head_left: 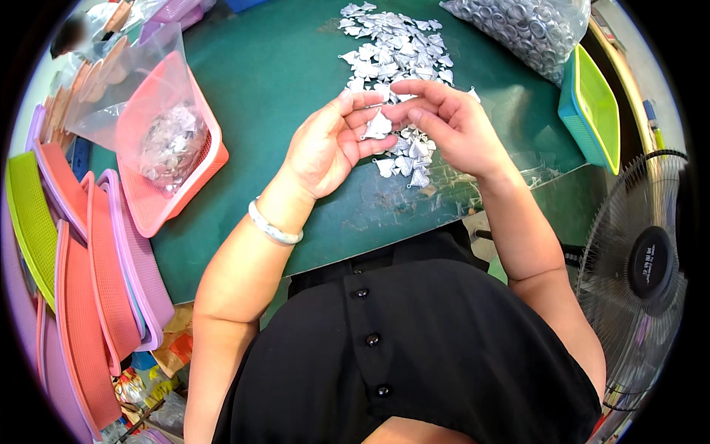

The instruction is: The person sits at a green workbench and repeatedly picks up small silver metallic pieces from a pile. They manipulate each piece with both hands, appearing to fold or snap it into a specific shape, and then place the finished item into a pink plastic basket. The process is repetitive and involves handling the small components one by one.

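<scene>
My left hand (pixel 323 148) is turned palm up, its fingers stretched to the right. A small silver heart-shaped metal piece (pixel 378 126) with a tiny loop lies on those fingers. Close beside its fingertips, my right hand (pixel 462 126) has its index finger reaching left and its thumb bent, with a gap between them; nothing shows in its fingers. Beyond both hands spreads a pile of similar silver pieces (pixel 396 52) on the green tabletop (pixel 274 59). A smaller group of pieces (pixel 405 164) lies just under and nearer than the hands.
At left stands a pink basket (pixel 211 166) with a clear bag of metal pieces (pixel 171 152). Stacked plastic baskets (pixel 81 318) crowd the lower left. A bag of silver rings (pixel 529 26), a green basket (pixel 595 111) and a fan (pixel 640 259) are at right.
</scene>
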Tool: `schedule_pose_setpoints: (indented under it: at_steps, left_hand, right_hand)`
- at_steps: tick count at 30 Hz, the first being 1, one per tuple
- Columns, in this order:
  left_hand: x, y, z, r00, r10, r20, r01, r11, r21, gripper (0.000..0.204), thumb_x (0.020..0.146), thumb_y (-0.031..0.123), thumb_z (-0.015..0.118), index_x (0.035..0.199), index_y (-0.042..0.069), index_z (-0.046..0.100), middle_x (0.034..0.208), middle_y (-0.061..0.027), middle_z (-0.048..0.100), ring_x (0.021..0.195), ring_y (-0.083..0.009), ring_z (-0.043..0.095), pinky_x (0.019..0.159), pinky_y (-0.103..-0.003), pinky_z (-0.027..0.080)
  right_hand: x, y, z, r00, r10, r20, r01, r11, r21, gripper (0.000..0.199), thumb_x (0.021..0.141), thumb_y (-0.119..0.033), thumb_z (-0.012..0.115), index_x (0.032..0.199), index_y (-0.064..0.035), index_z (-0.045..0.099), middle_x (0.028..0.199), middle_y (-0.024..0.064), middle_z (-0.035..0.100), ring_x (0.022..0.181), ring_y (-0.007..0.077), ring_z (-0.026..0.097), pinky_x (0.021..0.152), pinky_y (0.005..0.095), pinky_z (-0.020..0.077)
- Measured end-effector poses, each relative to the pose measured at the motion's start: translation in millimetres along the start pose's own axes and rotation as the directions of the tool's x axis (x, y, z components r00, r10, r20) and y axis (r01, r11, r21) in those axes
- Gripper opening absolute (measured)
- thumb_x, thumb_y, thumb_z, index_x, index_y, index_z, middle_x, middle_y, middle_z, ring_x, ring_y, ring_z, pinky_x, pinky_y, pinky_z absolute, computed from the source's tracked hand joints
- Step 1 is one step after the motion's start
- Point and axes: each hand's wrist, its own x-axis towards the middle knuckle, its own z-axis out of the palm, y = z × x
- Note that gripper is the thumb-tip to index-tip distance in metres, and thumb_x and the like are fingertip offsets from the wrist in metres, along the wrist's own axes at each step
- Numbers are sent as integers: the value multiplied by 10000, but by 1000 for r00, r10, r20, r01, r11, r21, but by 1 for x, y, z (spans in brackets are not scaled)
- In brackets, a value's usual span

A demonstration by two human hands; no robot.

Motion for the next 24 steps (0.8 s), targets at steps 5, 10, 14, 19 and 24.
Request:
schedule_pose_setpoints:
  at_steps: [5,10,14,19,24]
  left_hand:
    - [-5,1,4,993,38,-115,23,872,488,217,873,139,564,1026,-10,599,872,-66,620,783,-141,581,722,-254,485]
    - [-6,-12,16,934,277,226,-194,-138,971,256,727,119,689,971,53,648,698,-34,559,608,-144,531,559,-283,421]
    - [-4,-15,19,938,247,244,-171,-282,944,251,733,159,675,960,54,652,716,-95,571,628,-241,559,574,-333,436]
    - [0,-23,7,877,362,316,-258,-199,945,190,792,152,615,943,42,649,692,-88,577,615,-229,569,567,-315,439]
    - [0,-15,4,958,285,-34,-98,435,895,167,859,159,555,811,19,632,602,12,533,555,-86,500,511,-237,392]
  right_hand:
    - [-6,2,-24,997,-71,36,79,924,-374,304,808,7,541,1110,-21,563,823,51,635,745,107,566,707,240,452]
    - [-23,9,-24,967,-125,220,237,756,-611,398,707,-7,639,1095,-49,563,778,62,596,759,222,573,696,320,469]
    - [-30,10,-17,976,-154,156,219,734,-643,501,677,-7,681,1153,-71,541,811,68,576,775,214,565,684,313,471]
    - [-32,11,-13,989,-111,98,148,783,-604,501,663,-8,672,1140,-72,532,803,70,573,783,258,553,706,351,462]
    - [-30,18,-13,999,6,49,14,920,-392,478,695,41,638,1150,-50,521,741,21,534,672,142,514,631,269,444]
